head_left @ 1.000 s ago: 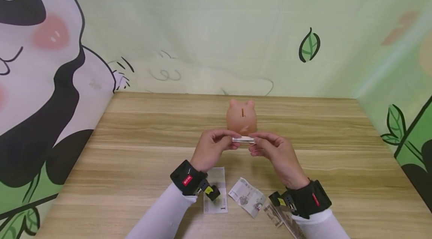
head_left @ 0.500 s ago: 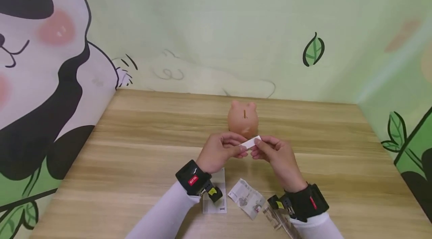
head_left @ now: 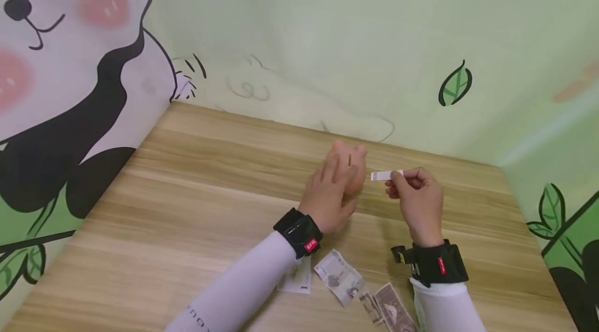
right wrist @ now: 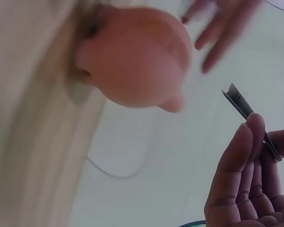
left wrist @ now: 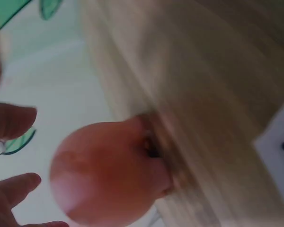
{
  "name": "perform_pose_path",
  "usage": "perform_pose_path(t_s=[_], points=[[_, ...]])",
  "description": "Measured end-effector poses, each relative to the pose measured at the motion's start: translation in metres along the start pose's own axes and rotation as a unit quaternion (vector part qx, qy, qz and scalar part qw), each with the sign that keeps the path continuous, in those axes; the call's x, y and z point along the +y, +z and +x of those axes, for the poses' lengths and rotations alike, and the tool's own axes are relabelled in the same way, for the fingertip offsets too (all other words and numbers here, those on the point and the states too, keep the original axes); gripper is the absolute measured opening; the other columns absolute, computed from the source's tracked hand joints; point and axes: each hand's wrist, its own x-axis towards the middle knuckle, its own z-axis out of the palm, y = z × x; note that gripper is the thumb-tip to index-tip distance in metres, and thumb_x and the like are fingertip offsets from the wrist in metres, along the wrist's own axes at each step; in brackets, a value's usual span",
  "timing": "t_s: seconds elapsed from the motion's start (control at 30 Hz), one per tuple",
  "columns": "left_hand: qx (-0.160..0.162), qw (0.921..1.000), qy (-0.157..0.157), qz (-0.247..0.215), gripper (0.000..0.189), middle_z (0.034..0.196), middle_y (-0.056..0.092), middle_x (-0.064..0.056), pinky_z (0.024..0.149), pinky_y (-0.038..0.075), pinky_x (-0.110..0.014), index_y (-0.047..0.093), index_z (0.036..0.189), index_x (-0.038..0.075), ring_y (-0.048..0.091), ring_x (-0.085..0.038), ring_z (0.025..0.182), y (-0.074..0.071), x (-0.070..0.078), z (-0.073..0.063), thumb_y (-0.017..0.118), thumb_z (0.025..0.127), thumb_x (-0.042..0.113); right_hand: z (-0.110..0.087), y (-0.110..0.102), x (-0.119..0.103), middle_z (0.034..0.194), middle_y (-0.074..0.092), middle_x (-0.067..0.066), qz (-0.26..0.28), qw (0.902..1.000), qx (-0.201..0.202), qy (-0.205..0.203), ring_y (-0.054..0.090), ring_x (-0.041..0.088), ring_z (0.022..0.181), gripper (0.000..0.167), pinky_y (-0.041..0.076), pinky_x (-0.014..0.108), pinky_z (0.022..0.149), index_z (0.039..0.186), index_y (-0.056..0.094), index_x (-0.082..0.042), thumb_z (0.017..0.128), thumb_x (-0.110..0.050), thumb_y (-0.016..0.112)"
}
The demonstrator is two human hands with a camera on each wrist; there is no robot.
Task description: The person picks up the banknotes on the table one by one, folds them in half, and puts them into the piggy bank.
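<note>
A pink piggy bank [head_left: 357, 180] with a slot on top stands toward the back of the table; its round body [left wrist: 104, 175] also fills much of the left wrist view. Over its left side reaches my left hand [head_left: 327, 194], fingers spread and extended. The left wrist view shows those fingertips [left wrist: 31, 180] close beside the bank. To the bank's right, my right hand [head_left: 421, 202] pinches a banknote folded into a narrow strip [head_left: 381, 176] between thumb and fingers. One end of the strip [right wrist: 237, 100] sticks out beyond the fingertips, pointing toward the bank.
Nearer the front of the wooden table [head_left: 210, 207] lie a note marked 1 [head_left: 296, 282], partly under the left forearm, a creased grey note [head_left: 339, 277], and brownish notes [head_left: 394, 310] by the right wrist. A printed backdrop [head_left: 299, 61] rises behind the table.
My left hand has let go of the folded banknote and moved up to the piggy bank, fingers spreading. My right hand has moved right, carrying the strip. The head view has tilted.
</note>
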Motion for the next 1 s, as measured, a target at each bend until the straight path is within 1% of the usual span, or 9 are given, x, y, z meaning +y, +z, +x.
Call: perform_pose_path(t_s=[0.13,0.3,0.43,0.53,0.63,0.73,0.83,0.9,1.0], points=[[-0.026,0.9986,-0.022,0.042,0.081,0.176,-0.003,-0.012,0.121,0.028,-0.070,0.024,0.165,0.035,0.010,-0.038,0.162,0.014,-0.007,-0.001,0.068,0.097,0.038,0.015,0.007,-0.011,0.072,0.072,-0.009,-0.024,0.9993,-0.015,-0.024,0.070,0.006,0.062,0.013,0.061,0.021,0.062,0.093,0.064,-0.002,0.097,-0.013,0.069],[-0.045,0.9970,-0.030,0.054,0.084,0.176,-0.009,-0.008,0.119,0.027,-0.072,0.017,0.166,0.038,0.007,-0.037,0.162,0.016,-0.013,-0.004,0.067,0.098,0.039,0.033,0.029,-0.015,0.072,0.071,-0.005,-0.054,0.9955,-0.066,-0.042,0.070,0.008,0.064,0.015,0.061,0.022,0.062,0.094,0.063,0.002,0.097,-0.012,0.067],[-0.050,0.9968,-0.030,0.055,0.085,0.176,-0.009,-0.008,0.118,0.026,-0.074,0.016,0.166,0.039,0.007,-0.036,0.162,0.012,-0.011,-0.005,0.066,0.098,0.040,0.050,0.041,-0.014,0.069,0.070,-0.006,-0.065,0.9932,-0.094,-0.019,0.069,0.006,0.062,0.011,0.061,0.024,0.061,0.091,0.060,0.000,0.095,-0.010,0.064],[-0.050,0.9969,-0.027,0.054,0.087,0.176,-0.008,-0.008,0.118,0.026,-0.075,0.014,0.166,0.040,0.007,-0.034,0.162,0.011,-0.008,-0.005,0.067,0.097,0.040,0.059,0.045,-0.015,0.068,0.069,-0.006,-0.092,0.9891,-0.115,0.006,0.068,0.006,0.061,0.013,0.060,0.025,0.061,0.089,0.059,-0.002,0.096,-0.012,0.064],[-0.050,0.9968,-0.025,0.057,0.088,0.176,-0.007,-0.008,0.118,0.027,-0.075,0.013,0.166,0.040,0.007,-0.034,0.162,0.010,-0.006,-0.005,0.068,0.097,0.040,0.066,0.047,-0.018,0.073,0.071,-0.001,-0.139,0.9817,-0.130,0.007,0.068,0.009,0.064,0.016,0.059,0.026,0.063,0.089,0.060,-0.003,0.096,-0.017,0.065],[-0.050,0.9965,-0.024,0.063,0.089,0.176,-0.006,-0.008,0.117,0.027,-0.075,0.013,0.166,0.039,0.008,-0.034,0.162,0.010,-0.006,-0.005,0.068,0.097,0.040,0.070,0.052,-0.021,0.078,0.073,0.005,-0.210,0.9693,-0.126,-0.020,0.067,0.013,0.068,0.018,0.056,0.027,0.062,0.089,0.061,-0.004,0.094,-0.021,0.065],[-0.053,0.9960,-0.024,0.068,0.088,0.176,-0.008,-0.008,0.118,0.027,-0.075,0.012,0.166,0.038,0.007,-0.034,0.162,0.012,-0.007,-0.003,0.067,0.097,0.040,0.071,0.058,-0.023,0.083,0.073,0.011,-0.273,0.9532,-0.118,-0.054,0.063,0.020,0.071,0.019,0.048,0.028,0.057,0.092,0.064,-0.005,0.091,-0.024,0.066],[-0.054,0.9957,-0.024,0.072,0.087,0.176,-0.010,-0.007,0.118,0.026,-0.076,0.013,0.166,0.038,0.006,-0.034,0.163,0.013,-0.008,-0.002,0.066,0.098,0.039,0.070,0.061,-0.023,0.086,0.073,0.013,-0.296,0.9451,-0.121,-0.067,0.062,0.023,0.073,0.019,0.044,0.029,0.055,0.098,0.065,-0.006,0.090,-0.024,0.065],[-0.057,0.9955,-0.025,0.072,0.085,0.175,-0.014,-0.004,0.118,0.025,-0.076,0.015,0.166,0.038,0.003,-0.033,0.163,0.015,-0.008,0.000,0.065,0.098,0.039,0.066,0.062,-0.024,0.092,0.074,0.014,-0.302,0.9399,-0.139,-0.078,0.066,0.026,0.077,0.023,0.046,0.029,0.055,0.108,0.066,-0.006,0.093,-0.024,0.067]])
